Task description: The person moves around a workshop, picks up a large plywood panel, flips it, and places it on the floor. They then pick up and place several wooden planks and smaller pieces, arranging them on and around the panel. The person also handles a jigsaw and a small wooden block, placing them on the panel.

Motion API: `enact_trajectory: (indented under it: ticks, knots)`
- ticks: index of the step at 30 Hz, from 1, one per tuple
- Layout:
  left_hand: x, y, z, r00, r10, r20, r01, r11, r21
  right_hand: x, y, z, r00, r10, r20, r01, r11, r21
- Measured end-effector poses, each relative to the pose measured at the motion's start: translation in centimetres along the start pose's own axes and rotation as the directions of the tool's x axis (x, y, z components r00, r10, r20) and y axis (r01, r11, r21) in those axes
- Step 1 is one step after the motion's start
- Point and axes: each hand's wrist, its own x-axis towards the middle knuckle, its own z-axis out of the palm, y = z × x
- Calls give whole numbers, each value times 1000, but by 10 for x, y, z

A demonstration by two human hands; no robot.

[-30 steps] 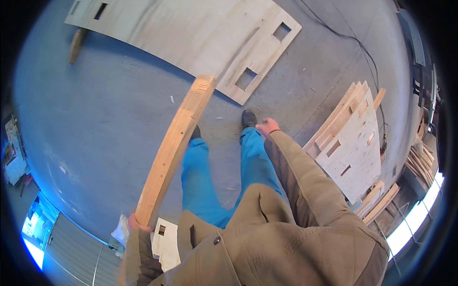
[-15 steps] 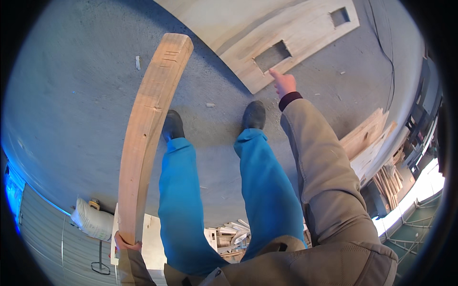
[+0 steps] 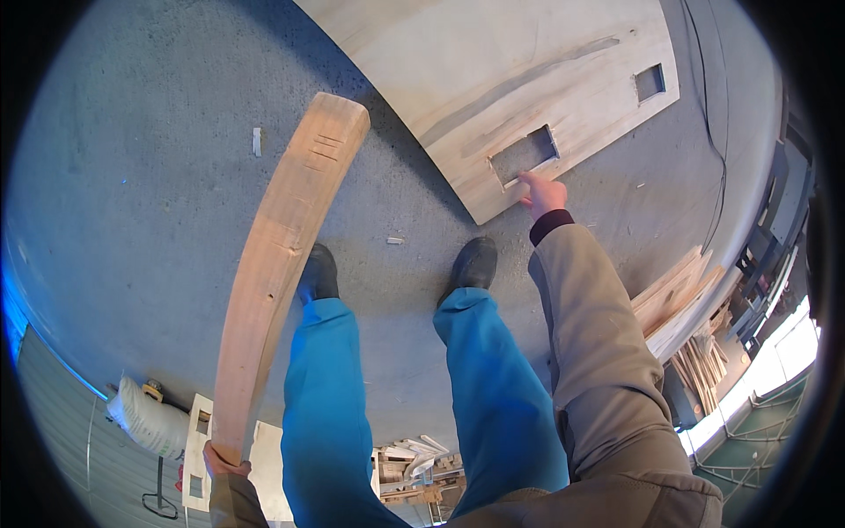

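My left hand (image 3: 227, 461), low at the left, is closed around the lower end of a long wooden beam (image 3: 275, 255). The beam rises upright beside my left leg, with short dark pencil lines near its top end. A pale wooden panel (image 3: 458, 79) with two rectangular cutouts lies across the top of the view. My right hand (image 3: 543, 195) grips the strip of panel between the larger cutout and the near edge. Its fingertips reach the cutout's rim, and the underside of the grip is hidden.
Both my shoes (image 3: 473, 261) stand on the grey concrete floor (image 3: 176, 220), with small wood chips (image 3: 256, 142) scattered about. A dark cable (image 3: 717, 132) runs along the right. Boards (image 3: 673, 295) lie at the right, and a white sack (image 3: 145, 418) sits at the lower left.
My right fingers have moved onto the cutout's rim and closed more around the strip. The panel, beam and floor appear lower in the picture. My left hand keeps its hold on the beam.
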Motion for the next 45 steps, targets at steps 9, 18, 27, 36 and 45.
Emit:
enact_trajectory:
  ticks: [9, 18, 27, 36, 45]
  knots:
    - [45, -14, 16, 993, 80, -92, -87, 994, -69, -20, -10, -18, 986, 77, 146, -101, 982, 161]
    - [121, 28, 29, 969, 180, -169, -199, 975, -101, -87, -36, -24, 983, 7, 184, -46, 977, 206]
    - [261, 229, 70, 891, 375, -255, -432, 872, -230, -95, -40, -25, 987, 0, 164, -30, 984, 177]
    - [232, 558, 27, 718, 614, -328, -686, 703, -187, -93, -41, -19, 991, 5, 137, -29, 984, 173]
    - [241, 490, -3, 723, 645, -246, -597, 763, 248, -95, -45, -19, 990, 21, 142, -47, 982, 185]
